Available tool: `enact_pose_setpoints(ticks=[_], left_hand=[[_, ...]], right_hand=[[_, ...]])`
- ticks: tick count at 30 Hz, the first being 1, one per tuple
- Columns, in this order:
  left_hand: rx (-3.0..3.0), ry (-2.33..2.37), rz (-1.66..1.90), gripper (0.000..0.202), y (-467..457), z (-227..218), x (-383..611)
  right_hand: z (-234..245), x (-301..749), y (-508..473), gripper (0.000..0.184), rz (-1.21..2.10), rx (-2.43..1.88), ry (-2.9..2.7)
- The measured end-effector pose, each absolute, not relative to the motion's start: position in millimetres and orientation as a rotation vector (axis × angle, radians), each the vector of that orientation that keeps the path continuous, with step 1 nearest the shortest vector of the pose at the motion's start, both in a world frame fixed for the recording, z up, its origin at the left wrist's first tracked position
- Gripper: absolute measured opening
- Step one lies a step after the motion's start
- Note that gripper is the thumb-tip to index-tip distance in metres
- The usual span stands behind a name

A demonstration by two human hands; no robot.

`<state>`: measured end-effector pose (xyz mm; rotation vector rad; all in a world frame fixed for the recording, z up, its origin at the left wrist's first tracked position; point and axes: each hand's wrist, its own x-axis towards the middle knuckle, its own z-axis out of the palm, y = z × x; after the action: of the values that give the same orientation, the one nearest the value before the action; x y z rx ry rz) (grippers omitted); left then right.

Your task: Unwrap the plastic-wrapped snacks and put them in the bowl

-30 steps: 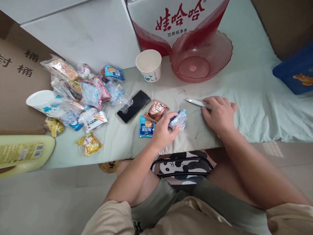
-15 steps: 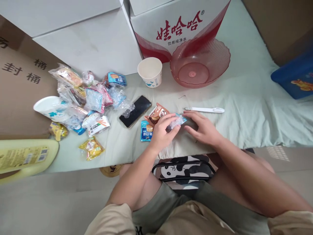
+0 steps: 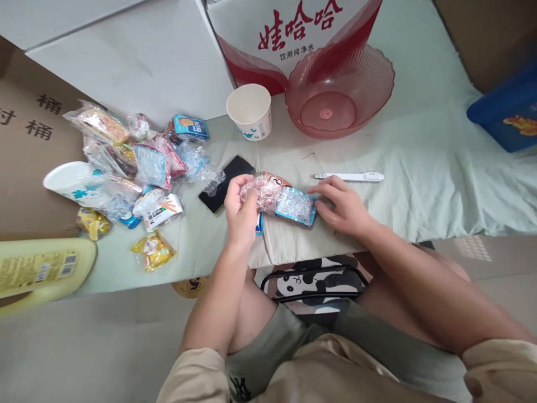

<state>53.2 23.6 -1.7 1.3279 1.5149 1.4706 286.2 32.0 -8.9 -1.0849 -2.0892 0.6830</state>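
Now gripping in the left hand (image 3: 241, 217), with closed fingers, a clear-wrapped bundle (image 3: 265, 193) at the centre of the frame, farther left than half a second ago. Touching with the right hand (image 3: 344, 205), by narrowly parted fingers, the right edge of a blue packet (image 3: 296, 206), now more exposed, just right of the bundle; impossible to tell whether pinched. Partly hidden behind the bundle: a brown packet (image 3: 278, 179). Still lying above the right hand: a white cutter (image 3: 356, 177). Spread over the desk (image 3: 423, 190): pale green, wrinkled cloth. Piled at left: wrapped snacks (image 3: 151, 165). Standing at upper centre: a paper cup (image 3: 255, 124), a pink bowl (image 3: 339, 126) and a red-and-white carton (image 3: 272, 56). Visible along the bottom: tiled floor (image 3: 104, 352).
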Motion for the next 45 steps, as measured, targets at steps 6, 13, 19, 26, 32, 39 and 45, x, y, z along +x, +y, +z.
enact_pose_setpoints(ticks=[6, 13, 19, 26, 32, 39, 45], left_hand=[[1.454, 1.485, 1.44, 0.03, 22, -1, 52], [1.395, 1.549, 1.521, 0.031, 34, 2, 37], [1.449, 1.558, 1.509, 0.031, 36, 0, 37], [1.476, 1.581, 1.486, 0.031, 37, -2, 38], [1.509, 1.573, 1.462, 0.028, 37, -3, 41], [1.397, 1.574, 1.547, 0.027, 40, -1, 37], [1.334, 1.643, 1.64, 0.025, 45, -4, 27]], right_hand=[[-12, 276, 29, 0.041, 0.648, -0.945, -2.32], [-16, 283, 29, 0.019, 0.567, -1.005, -2.242], [-10, 284, 29, 0.029, 0.652, -0.969, -2.21], [-12, 286, 29, 0.032, 0.408, -1.001, -2.349], [-7, 283, 22, 0.034, 0.263, -0.921, -2.477], [-7, 285, 23, 0.011, 0.185, -1.044, -2.424], [-6, 309, 34, 0.008, 0.309, -1.074, -2.171]])
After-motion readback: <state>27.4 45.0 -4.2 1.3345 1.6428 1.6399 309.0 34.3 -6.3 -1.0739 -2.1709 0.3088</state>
